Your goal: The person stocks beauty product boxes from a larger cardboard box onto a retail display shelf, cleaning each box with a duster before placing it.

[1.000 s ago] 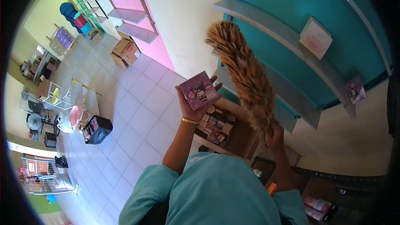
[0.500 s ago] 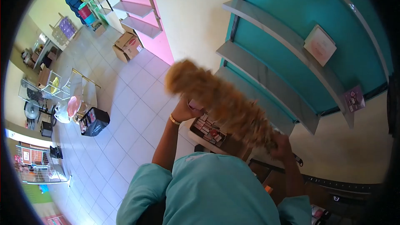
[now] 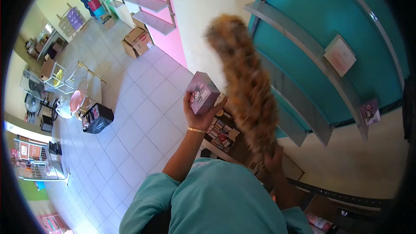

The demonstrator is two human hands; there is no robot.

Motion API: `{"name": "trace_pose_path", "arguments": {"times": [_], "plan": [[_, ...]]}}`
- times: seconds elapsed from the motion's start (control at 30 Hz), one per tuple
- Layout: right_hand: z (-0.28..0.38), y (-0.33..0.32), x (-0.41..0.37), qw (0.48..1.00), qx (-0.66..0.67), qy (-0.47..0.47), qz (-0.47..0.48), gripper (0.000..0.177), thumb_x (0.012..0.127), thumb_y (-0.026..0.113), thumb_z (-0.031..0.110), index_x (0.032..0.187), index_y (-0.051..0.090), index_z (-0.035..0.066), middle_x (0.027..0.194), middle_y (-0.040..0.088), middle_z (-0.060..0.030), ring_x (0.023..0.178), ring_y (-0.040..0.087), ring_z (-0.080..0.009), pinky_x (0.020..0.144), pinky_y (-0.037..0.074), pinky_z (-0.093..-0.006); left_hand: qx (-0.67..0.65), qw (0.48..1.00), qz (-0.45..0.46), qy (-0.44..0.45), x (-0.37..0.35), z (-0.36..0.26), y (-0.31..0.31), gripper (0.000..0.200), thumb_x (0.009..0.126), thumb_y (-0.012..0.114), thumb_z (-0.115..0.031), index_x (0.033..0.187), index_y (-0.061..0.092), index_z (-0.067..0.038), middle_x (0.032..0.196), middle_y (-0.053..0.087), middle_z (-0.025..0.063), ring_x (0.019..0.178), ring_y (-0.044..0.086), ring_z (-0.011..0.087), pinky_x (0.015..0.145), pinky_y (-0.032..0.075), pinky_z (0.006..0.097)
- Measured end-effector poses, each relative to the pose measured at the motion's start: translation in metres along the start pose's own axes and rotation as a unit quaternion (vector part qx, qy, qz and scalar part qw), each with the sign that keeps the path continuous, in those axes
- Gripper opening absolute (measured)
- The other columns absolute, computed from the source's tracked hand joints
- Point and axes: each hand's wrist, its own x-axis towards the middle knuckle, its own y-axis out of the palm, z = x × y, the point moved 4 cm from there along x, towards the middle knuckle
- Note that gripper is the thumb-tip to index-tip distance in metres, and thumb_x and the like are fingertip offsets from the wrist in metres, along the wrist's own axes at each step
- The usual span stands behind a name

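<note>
My left hand is closed around a small purple box with a cartoon figure printed on it. In my right hand is the lower end of a fluffy brown feather duster. The duster stands almost upright in front of me, its tip near the cream wall and blurred by motion. It hides part of the turquoise shelves behind it. A gap separates the duster from the purple box.
Grey shelves on the turquoise wall bear a pale pink box and a purple packet. Below my hands sits an open carton of small packs. On the tiled floor stand a black bag and a cardboard box.
The feather duster has swung from a slant across the purple box to nearly upright. My left hand has risen slightly, and the box in it now shows fully.
</note>
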Motion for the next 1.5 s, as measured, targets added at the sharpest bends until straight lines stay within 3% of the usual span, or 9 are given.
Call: {"name": "trace_pose_path", "arguments": {"times": [0.13, 0.23, 0.47, 0.6, 0.73, 0.97, 1.13, 1.4, 1.5], "plan": [[0.0, 0.024, -0.017, 0.989, -0.095, -0.097, 0.061, 0.024, 0.077, 0.054, 0.012, 0.096, 0.054, -0.002, 0.081, 0.058, -0.0162, 0.068, 0.058, -0.0269, 0.058, 0.045, -0.0347, 0.034, 0.997, 0.065, -0.031, 0.005, -0.004, 0.004, 0.05, 0.083, 0.044, -0.045, 0.12, 0.042, -0.011, 0.124, 0.044, 0.0091, 0.121, 0.033, 0.0251, 0.097, 0.014, 0.0623], [-0.017, 0.014, 0.005, 0.981, 0.043, 0.188, -0.039, 0.028, 0.073, 0.057, 0.015, 0.095, 0.054, -0.001, 0.082, 0.058, -0.018, 0.073, 0.058, -0.032, 0.063, 0.046, -0.0369, -0.131, 0.989, 0.068, -0.024, 0.001, 0.007, 0.03, 0.044, 0.085, 0.043, -0.047, 0.117, 0.044, -0.017, 0.12, 0.048, 0.0011, 0.124, 0.03, 0.0226, 0.094, 0.017, 0.0657], [-0.001, 0.017, -0.01, 0.978, -0.15, -0.137, 0.049, 0.027, 0.071, 0.056, 0.013, 0.095, 0.055, 0.001, 0.077, 0.056, -0.018, 0.067, 0.055, -0.0376, 0.059, 0.044, -0.0382, -0.584, 0.778, 0.007, -0.232, -0.011, 0.016, 0.071, 0.049, 0.087, 0.033, -0.049, 0.124, 0.039, -0.017, 0.131, 0.037, 0.0061, 0.123, 0.031, 0.0261, 0.099, 0.023, 0.0538], [-0.024, 0.008, 0.012, 0.997, -0.063, -0.034, -0.04, 0.031, 0.064, 0.054, 0.009, 0.094, 0.055, 0.002, 0.072, 0.055, -0.0178, 0.064, 0.055, -0.0364, 0.056, 0.043, -0.0394, -0.033, 0.984, 0.142, -0.105, 0.006, 0.01, 0.031, 0.042, 0.089, 0.036, -0.044, 0.121, 0.042, -0.017, 0.126, 0.042, 0.0063, 0.117, 0.038, 0.0283, 0.093, 0.033, 0.0517], [0.001, -0.008, 0.009, 0.994, -0.037, -0.069, -0.07, 0.033, 0.064, 0.054, 0.008, 0.096, 0.055, 0.0, 0.068, 0.055, -0.0179, 0.061, 0.054, -0.0352, 0.054, 0.043, -0.0384, 0.24, 0.968, 0.038, 0.057, 0.0, 0.0, 0.039, 0.032, 0.087, 0.048, -0.03, 0.11, 0.046, -0.007, 0.11, 0.051, 0.008, 0.098, 0.053, 0.022, 0.079, 0.047, 0.0434], [-0.018, -0.031, 0.006, 0.996, -0.083, 0.032, 0.001, 0.034, 0.065, 0.052, 0.005, 0.098, 0.055, 0.0, 0.068, 0.055, -0.0189, 0.06, 0.054, -0.034, 0.052, 0.043, -0.0352, 0.62, 0.748, 0.031, 0.233, -0.001, -0.032, 0.032, 0.04, 0.069, 0.062, 0.001, 0.106, 0.048, -0.001, 0.102, 0.056, 0.0072, 0.089, 0.056, 0.015, 0.073, 0.049, 0.029], [0.006, -0.025, -0.001, 0.978, -0.153, -0.112, 0.089, 0.018, 0.072, 0.057, 0.011, 0.086, 0.056, -0.001, 0.067, 0.057, -0.0136, 0.061, 0.057, -0.0265, 0.055, 0.043, -0.0335, 0.848, 0.421, 0.069, 0.316, -0.013, -0.04, 0.042, 0.042, 0.055, 0.069, 0.001, 0.094, 0.054, 0.0, 0.102, 0.056, 0.0152, 0.096, 0.055, 0.0283, 0.076, 0.047, 0.0343], [0.003, -0.05, 0.025, 0.998, -0.06, 0.022, 0.018, 0.029, 0.069, 0.059, 0.01, 0.097, 0.057, 0.0, 0.066, 0.055, -0.0179, 0.059, 0.058, -0.0285, 0.052, 0.043, -0.0352, 0.824, 0.4, 0.161, 0.368, -0.021, -0.043, 0.048, 0.027, 0.06, 0.07, -0.006, 0.082, 0.061, -0.017, 0.111, 0.041, 0.0099, 0.117, 0.032, 0.0374, 0.088, 0.039, 0.0461], [0.013, -0.063, 0.019, 0.984, -0.138, -0.012, 0.11, 0.028, 0.068, 0.059, 0.008, 0.094, 0.057, 0.0, 0.067, 0.055, -0.0181, 0.06, 0.057, -0.0299, 0.053, 0.042, -0.0343, 0.825, 0.167, 0.161, 0.516, -0.034, -0.044, 0.056, 0.027, 0.06, 0.073, -0.02, 0.083, 0.063, -0.029, 0.12, 0.034, 0.0085, 0.124, 0.018, 0.0364, 0.099, 0.017, 0.0538]]}}
